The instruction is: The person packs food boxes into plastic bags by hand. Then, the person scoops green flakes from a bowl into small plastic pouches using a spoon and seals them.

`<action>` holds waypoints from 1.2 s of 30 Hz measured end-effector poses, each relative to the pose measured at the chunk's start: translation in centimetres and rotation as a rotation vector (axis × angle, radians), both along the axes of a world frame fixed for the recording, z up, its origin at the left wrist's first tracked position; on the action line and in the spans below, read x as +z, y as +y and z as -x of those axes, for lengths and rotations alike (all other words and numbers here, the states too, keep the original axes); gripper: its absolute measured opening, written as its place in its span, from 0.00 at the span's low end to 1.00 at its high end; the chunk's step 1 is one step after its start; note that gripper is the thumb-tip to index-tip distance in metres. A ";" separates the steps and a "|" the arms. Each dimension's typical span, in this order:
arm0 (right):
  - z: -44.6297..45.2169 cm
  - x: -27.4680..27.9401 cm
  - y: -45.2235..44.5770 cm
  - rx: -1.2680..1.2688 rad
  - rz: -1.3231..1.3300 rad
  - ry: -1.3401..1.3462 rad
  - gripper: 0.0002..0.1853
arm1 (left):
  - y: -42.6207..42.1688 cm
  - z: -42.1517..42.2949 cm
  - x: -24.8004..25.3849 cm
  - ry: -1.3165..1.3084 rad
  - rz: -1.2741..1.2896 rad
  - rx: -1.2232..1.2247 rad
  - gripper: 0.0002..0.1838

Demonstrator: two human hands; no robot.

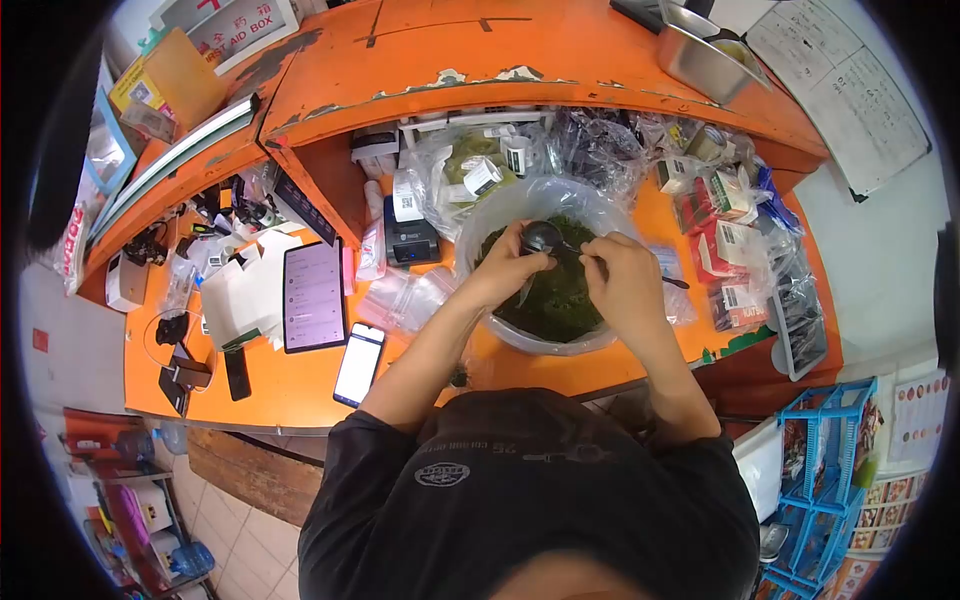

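Head view, only 1 camera. Orange counter [480, 372] with shelving, chipped orange ledge [400, 55] above, whiteboard [845, 100] on the wall at the right, blue rack [825, 450] lower right.

Main item: big pale tub [545, 348], on the counter in front of the person. Holds dark green stuff [555, 305], looks chopped or leafy, can't ID it. Both hands are over the tub.

Step, my read: fingers busy with the dark ladle [541, 236] above the green stuff. Any move of it from here calls for a steady hold and keeping it inside the rim.

Grip:
- Left hand [510, 268]: closed, thumb and fingers at the near edge of the ladle's round end. Reads as gripping it. Something clear shows just below the fingers, too indistinct to name.
- Right hand [622, 275]: fingertips drawn together in a pinch, almost no gap, beside the ladle's round end. Handle passes behind this hand; a dark tip shows on its far side. Can't tell what, if anything, is in the pinch.

Around the tub: dark label-printer-like unit [410, 237] and flat clear bags [408, 296] at the left, bagged goods [475, 165] behind, red and white packets [735, 250] at the right. Further left: tablet [313, 300], lit screen, plus 2 phones, 1 lit [358, 367], 1 dark [238, 373].
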State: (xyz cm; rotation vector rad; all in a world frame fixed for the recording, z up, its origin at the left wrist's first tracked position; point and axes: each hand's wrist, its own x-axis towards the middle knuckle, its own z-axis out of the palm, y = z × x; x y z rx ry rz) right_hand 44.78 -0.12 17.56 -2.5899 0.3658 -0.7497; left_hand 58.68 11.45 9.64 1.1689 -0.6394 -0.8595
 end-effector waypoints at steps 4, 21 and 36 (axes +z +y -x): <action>0.4 0.2 -1.3 -0.088 -0.028 0.031 0.04 | 0.6 0.0 0.9 -0.239 -0.134 0.043 0.29; -2.1 -2.4 -0.4 0.240 -0.260 -0.076 0.03 | 1.3 2.8 2.5 -1.098 -0.063 0.378 0.40; -1.9 -2.6 -1.4 0.314 -0.561 -0.232 0.04 | 1.4 0.1 1.4 -0.237 0.135 0.239 0.07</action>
